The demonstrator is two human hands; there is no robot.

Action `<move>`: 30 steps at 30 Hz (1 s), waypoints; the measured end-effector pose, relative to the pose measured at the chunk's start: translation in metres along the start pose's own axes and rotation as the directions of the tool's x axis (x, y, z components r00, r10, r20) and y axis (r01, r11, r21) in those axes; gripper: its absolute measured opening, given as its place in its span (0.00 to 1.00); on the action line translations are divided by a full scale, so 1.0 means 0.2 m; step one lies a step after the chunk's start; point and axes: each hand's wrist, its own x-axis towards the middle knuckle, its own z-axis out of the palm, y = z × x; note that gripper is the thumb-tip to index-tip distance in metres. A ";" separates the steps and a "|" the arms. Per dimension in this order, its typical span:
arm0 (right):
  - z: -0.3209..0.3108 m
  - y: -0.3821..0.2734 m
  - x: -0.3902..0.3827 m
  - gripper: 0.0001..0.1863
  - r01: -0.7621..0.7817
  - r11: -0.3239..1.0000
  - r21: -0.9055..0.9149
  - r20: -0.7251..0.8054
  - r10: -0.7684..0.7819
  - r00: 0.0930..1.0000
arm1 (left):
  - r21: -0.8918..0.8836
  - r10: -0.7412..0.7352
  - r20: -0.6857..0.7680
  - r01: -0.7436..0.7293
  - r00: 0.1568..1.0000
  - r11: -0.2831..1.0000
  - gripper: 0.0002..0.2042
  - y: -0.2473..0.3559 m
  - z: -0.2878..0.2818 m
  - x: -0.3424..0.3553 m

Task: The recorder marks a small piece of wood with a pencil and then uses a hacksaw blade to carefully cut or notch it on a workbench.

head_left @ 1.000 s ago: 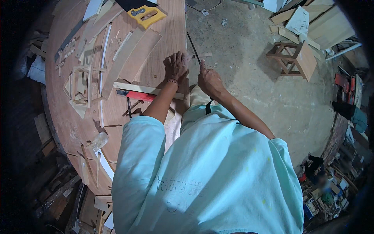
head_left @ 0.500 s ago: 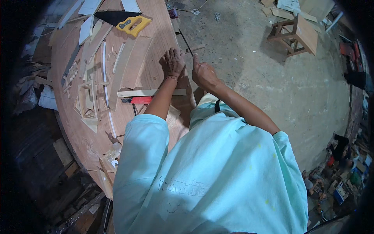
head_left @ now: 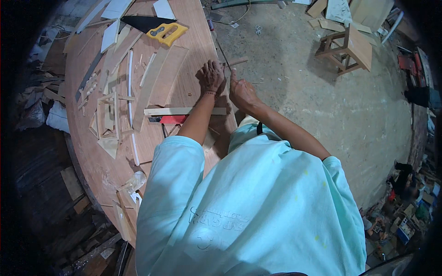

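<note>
At the right edge of the wooden worktable (head_left: 198, 34), my left hand (head_left: 212, 79) presses down with bent fingers on a thin wooden strip (head_left: 240, 62). The strip's free end juts out past the edge, over the floor. My right hand (head_left: 243, 94) is closed round the near end of a long, thin, dark blade-like tool (head_left: 223, 53), its index finger stretched along it. The tool crosses the strip just beside the table edge. Its handle is hidden in my palm, and I cannot tell whether it is a saw or a file.
A handsaw with a yellow handle (head_left: 168, 33) lies at the far side of the table. A pale wooden bar (head_left: 185, 111) and a red-and-black tool (head_left: 172, 119) lie near my left forearm. Left of them is a small wooden frame (head_left: 108, 117). A wooden stool (head_left: 347, 49) lies tipped on the floor.
The whole view has shifted slightly, so the table and both hands appear a little further right and lower. My left hand still presses the strip; the tool stays in my right hand against it.
</note>
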 end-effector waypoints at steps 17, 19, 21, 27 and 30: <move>0.01 0.00 -0.01 0.27 0.034 0.998 -0.045 -0.027 -0.036 0.999 | -0.007 -0.004 -0.039 0.004 0.999 1.000 0.12 0.05 -0.07 0.01; 0.01 -0.01 -0.01 0.27 0.009 1.000 -0.015 -0.036 -0.010 0.999 | -0.011 0.002 -0.035 -0.003 0.999 1.000 0.12 0.04 -0.06 0.01; 0.00 -0.01 -0.02 0.27 0.021 0.997 -0.075 0.003 -0.020 1.000 | -0.024 0.006 -0.039 -0.007 0.999 1.000 0.12 0.03 -0.04 0.01; 0.00 -0.04 0.01 0.26 -0.060 0.988 -0.145 0.118 0.077 0.990 | -0.054 -0.005 -0.015 0.004 1.000 0.999 0.12 0.02 -0.05 0.00; -0.02 -0.06 0.03 0.23 -0.133 0.989 -0.061 0.130 0.140 0.982 | -0.040 0.016 0.070 -0.013 0.997 0.999 0.14 0.03 -0.11 0.00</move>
